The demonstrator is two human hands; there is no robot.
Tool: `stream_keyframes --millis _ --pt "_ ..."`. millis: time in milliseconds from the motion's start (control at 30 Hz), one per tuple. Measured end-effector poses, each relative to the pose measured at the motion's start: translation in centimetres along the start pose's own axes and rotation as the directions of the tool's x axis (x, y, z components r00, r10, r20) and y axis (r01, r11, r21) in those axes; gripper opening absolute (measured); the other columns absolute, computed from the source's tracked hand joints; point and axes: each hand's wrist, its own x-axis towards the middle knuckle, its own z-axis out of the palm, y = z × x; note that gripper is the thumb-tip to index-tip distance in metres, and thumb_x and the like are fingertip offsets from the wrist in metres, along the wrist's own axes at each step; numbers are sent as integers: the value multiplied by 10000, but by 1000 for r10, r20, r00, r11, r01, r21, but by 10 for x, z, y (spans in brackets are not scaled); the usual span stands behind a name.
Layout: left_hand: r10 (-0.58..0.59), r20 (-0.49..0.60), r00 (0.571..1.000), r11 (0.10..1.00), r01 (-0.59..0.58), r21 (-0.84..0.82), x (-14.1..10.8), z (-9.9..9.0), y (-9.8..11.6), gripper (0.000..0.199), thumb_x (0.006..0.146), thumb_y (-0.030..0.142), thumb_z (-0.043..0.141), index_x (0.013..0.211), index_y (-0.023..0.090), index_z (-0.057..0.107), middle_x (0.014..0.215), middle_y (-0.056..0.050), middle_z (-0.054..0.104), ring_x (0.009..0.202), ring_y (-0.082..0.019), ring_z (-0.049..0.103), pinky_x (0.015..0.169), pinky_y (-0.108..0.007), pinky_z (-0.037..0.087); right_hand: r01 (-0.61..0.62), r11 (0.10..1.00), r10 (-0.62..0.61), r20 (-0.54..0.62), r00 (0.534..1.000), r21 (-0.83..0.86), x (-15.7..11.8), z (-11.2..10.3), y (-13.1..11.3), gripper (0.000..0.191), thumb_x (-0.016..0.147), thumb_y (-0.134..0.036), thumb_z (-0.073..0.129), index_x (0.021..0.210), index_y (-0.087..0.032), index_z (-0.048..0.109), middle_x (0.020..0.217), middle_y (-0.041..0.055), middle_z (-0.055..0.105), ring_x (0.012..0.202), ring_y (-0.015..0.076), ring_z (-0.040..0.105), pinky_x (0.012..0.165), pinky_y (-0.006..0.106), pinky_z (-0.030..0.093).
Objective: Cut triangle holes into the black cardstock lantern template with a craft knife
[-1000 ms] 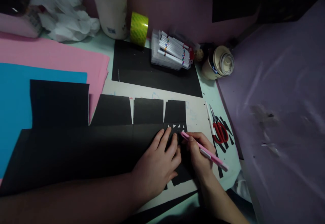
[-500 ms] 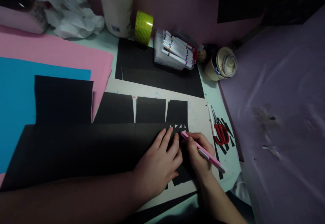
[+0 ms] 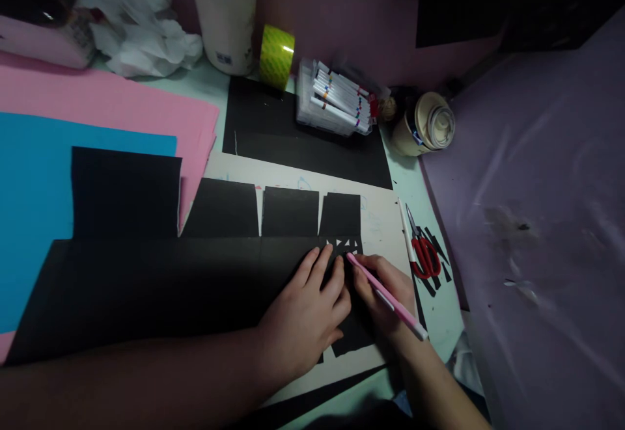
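The black sheet (image 3: 205, 267) lies spread in front of the person, over a pale board (image 3: 383, 212) and, out toward ten o'clock, over the edge of some blue paper (image 3: 34, 176); its far edge is split into tabs (image 3: 290, 212) with narrow wedge-shaped gaps. I set my clock on the left hand (image 3: 305, 316), twelve pointing away from the person: that hand presses palm-down on the sheet, its fingers loosely spread and gripping nothing. Just past its fingertips, at one o'clock, a few small triangles (image 3: 343, 242) show pale through the black. Between two and three o'clock, the right hand (image 3: 395, 293) has its fingers pinched around a pink pen-shaped tool (image 3: 374, 280), slanted with its lower end close by those triangles; I can't tell whether the tip touches the paper. Farther off at two o'clock, red-handled scissors (image 3: 424, 257) rest among dark scraps (image 3: 430, 287) on the pale green surface (image 3: 446, 316), beside a slim white pen (image 3: 405, 231). Up at twelve, a second black sheet (image 3: 303, 140) bears an open clear box (image 3: 306, 101) of white markers (image 3: 339, 95), near a yellow tape roll (image 3: 277, 56). Toward eleven I see pink paper (image 3: 166, 108) and, behind it, crumpled white plastic (image 3: 146, 40)
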Motion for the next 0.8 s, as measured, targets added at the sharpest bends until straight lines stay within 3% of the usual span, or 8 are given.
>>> stream_keyframes --millis 133,300,800 --pt "-13 3 1000 1000 13 10 0 0 0 653 827 606 619 1286 144 579 1441 -192 477 1376 -417 356 1136 -558 199 173 984 -169 88 982 -37 14 -9 9 124 885 -162 580 987 -211 632 838 26 683 740 136 645 673 248 516" --pt "-4 -10 1000 1000 4 24 0 0 0 644 830 617 606 1281 158 587 1436 -173 489 1380 -420 349 1136 -557 205 351 937 -349 108 931 4 22 -6 26 141 867 -127 587 985 -205 597 792 27 650 689 134 618 625 249 503" --pt "-3 4 1000 1000 3 -1 0 0 0 638 845 604 601 1286 144 577 1440 -192 476 1380 -427 343 1137 -561 191 337 941 -337 59 940 -3 18 -1 30 94 863 -140 562 909 -212 599 766 36 677 641 145 630 569 266 494"
